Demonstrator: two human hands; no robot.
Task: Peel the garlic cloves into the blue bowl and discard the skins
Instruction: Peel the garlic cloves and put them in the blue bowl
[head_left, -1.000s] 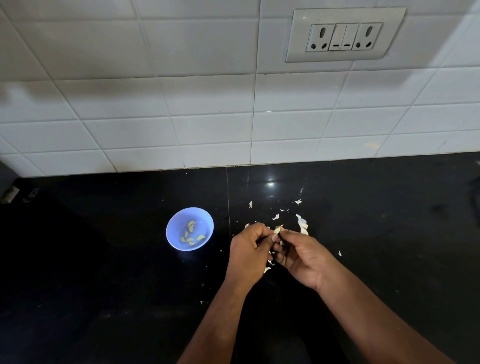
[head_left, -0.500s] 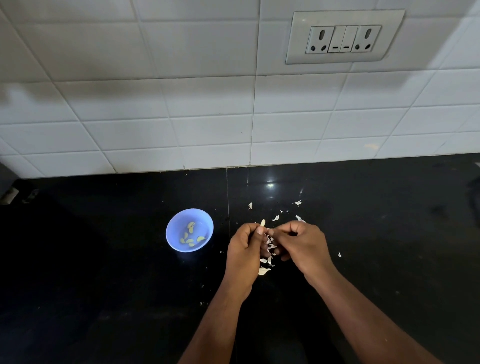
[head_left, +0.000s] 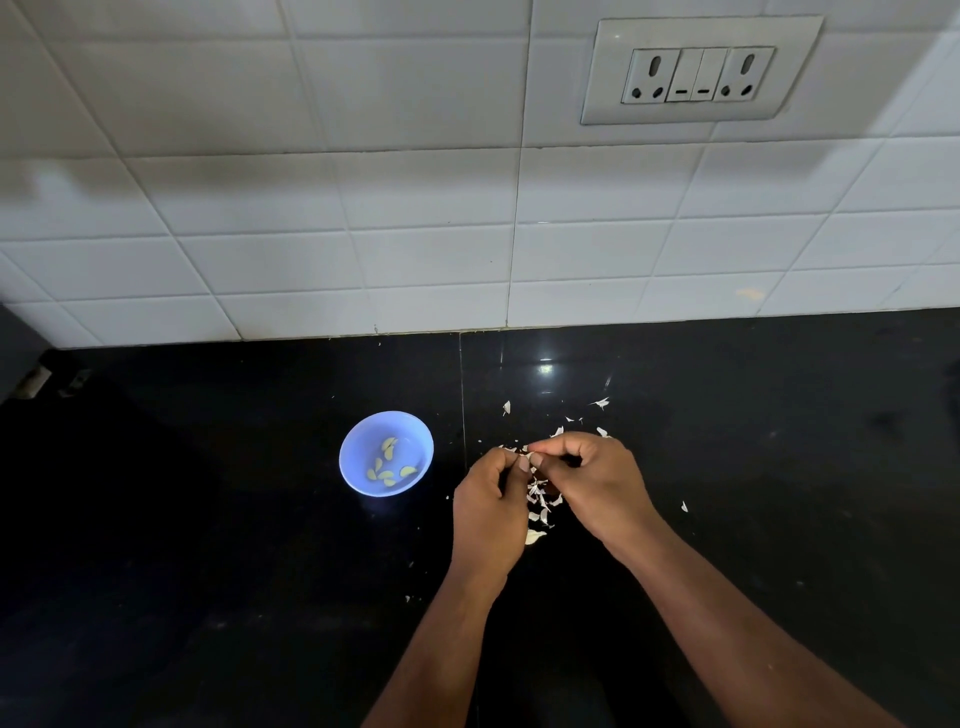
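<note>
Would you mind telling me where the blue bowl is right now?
In the head view the blue bowl sits on the black counter, just left of the left hand, holding several peeled cloves.

The black stone-like countertop (head_left: 208, 545) is polished and glossy, mirroring a lamp. The small round blue bowl (head_left: 353, 441) looks like smooth plastic with a soft sheen, and the scattered white garlic skins (head_left: 540, 501) look thin, dry and papery. The white wall tiles (head_left: 363, 182) appear smooth glazed ceramic, and the white socket plate (head_left: 608, 73) smooth plastic.
</note>
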